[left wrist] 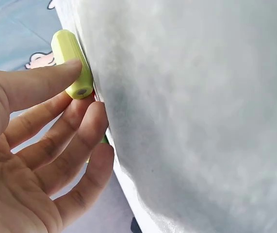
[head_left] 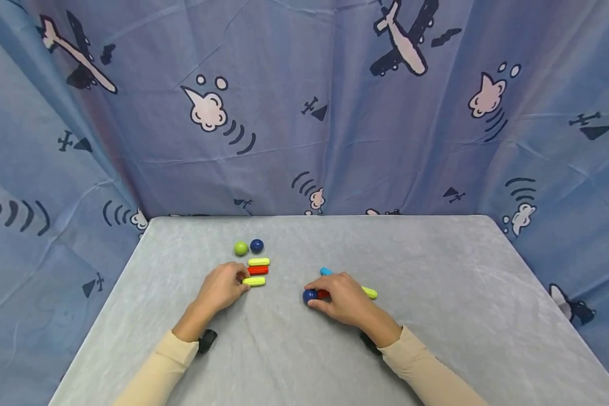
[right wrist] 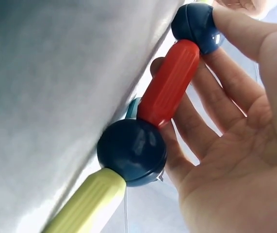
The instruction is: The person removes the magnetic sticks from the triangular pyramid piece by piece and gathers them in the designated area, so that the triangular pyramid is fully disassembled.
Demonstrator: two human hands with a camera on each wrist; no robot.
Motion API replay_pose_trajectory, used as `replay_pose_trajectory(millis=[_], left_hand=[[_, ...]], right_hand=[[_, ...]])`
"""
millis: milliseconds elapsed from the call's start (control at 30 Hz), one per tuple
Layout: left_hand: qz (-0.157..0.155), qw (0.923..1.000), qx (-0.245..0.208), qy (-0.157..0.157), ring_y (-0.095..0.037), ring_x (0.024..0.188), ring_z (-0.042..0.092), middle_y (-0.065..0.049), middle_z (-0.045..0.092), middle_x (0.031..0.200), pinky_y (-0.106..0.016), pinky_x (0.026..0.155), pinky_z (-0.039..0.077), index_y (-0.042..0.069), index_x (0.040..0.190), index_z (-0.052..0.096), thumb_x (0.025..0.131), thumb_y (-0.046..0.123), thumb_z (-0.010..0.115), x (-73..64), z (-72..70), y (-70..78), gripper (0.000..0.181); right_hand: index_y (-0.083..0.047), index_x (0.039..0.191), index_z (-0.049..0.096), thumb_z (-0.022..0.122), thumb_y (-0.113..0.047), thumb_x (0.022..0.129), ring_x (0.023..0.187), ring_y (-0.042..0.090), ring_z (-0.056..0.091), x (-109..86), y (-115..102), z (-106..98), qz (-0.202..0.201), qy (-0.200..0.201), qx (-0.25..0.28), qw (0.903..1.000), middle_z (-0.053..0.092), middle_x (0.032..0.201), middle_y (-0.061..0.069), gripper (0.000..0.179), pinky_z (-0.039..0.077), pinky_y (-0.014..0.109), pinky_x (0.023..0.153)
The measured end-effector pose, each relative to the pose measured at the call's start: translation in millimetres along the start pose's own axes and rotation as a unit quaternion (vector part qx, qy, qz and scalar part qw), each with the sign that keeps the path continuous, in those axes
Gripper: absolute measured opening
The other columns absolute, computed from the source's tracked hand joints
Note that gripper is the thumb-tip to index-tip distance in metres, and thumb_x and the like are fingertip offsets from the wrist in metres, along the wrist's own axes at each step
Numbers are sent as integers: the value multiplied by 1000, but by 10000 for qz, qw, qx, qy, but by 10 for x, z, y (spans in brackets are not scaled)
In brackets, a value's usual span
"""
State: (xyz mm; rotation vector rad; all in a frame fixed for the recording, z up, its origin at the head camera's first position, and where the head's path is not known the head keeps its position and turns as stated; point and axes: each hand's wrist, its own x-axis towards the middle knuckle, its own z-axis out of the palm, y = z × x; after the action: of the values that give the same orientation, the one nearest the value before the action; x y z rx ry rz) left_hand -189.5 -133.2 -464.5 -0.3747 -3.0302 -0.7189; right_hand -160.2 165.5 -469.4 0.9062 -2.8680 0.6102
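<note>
My left hand (head_left: pixel 222 286) pinches a yellow magnetic building stick (head_left: pixel 255 281) between thumb and fingers; a grey dot marks its end in the left wrist view. Just beyond it lie a red stick (head_left: pixel 257 270) and another yellow stick (head_left: pixel 259 261). My right hand (head_left: pixel 342 300) holds a dark blue ball (right wrist: pixel 196 26) with thumb and fingertips. That ball is joined to a red stick (right wrist: pixel 170 82), which meets a second dark blue ball (right wrist: pixel 132 152) with a yellow stick (right wrist: pixel 87 204) on its other side. A light blue stick (head_left: pixel 326 271) shows partly behind the right hand.
A green ball (head_left: pixel 241 248) and a dark blue ball (head_left: pixel 256 246) sit beyond the left-hand sticks. Pale grey cloth covers the table (head_left: pixel 436 254). A blue curtain (head_left: pixel 274 113) with airplane prints hangs behind it and along both sides.
</note>
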Motion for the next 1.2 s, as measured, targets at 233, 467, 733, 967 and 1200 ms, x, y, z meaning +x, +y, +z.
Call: replay_pose_trajectory(millis=[233,467,733,967,1200], left_hand=[[-75,10000,33,32,-16,75,63,-1,72,86,-35,68,50,13,89,73,77,18,85,72,-8,-18,17],[-31,9997,33,236,-15,74,61,-1,69,85,-34,67,49,12,88,74,76,18,86,77,-15,-13,18],[-91,9992,88,373,-15,75,63,0,71,86,-34,66,49,14,88,75,76,17,86,93,-7,-28,18],[-140,9986,136,491,-15,72,61,0,72,87,-34,63,47,14,88,75,77,18,86,95,7,-40,17],[-128,9986,113,507,-15,74,63,0,72,88,-34,64,49,14,90,75,78,21,84,98,29,-38,16]], right_hand=[[-21,117,74,76,-38,87,110,16,69,-7,-3,-11,25,-26,35,10000,75,112,-4,35,51,43,92],[-22,117,74,76,-38,87,109,15,69,-7,3,-3,11,0,36,10000,75,112,-5,35,51,43,92],[-22,117,74,76,-38,87,109,15,69,-4,2,7,47,-26,38,10000,75,112,-5,34,51,44,93],[-22,117,74,77,-37,87,108,15,69,-1,-7,11,70,-17,125,9999,75,112,-5,35,51,45,94],[-22,117,74,77,-37,86,109,15,69,-10,-10,2,97,-15,148,9998,75,112,-5,34,50,45,95]])
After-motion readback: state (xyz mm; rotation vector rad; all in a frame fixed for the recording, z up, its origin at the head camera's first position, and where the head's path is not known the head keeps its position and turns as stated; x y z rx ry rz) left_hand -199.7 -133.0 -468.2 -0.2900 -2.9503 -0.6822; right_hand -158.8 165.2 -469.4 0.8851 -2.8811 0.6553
